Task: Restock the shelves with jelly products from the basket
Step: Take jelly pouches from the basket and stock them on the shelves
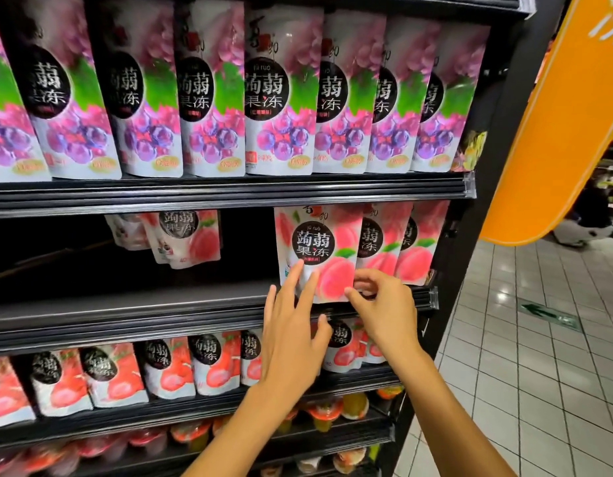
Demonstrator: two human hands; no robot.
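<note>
While the spread left hand touches it and the right hand pinches its lower edge, a peach jelly pouch stands on the half-empty middle shelf; most restocking looks left

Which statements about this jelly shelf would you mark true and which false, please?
1. Grape pouches fill the top shelf. True.
2. The left hand lies with straight fingers against the front peach pouch. True.
3. The right hand hangs free of that pouch. False: it pinches the pouch's lower right edge.
4. The middle shelf is full from end to end. False: a dark gap lies left of the front peach pouch, with a few pouches set far back.
</note>
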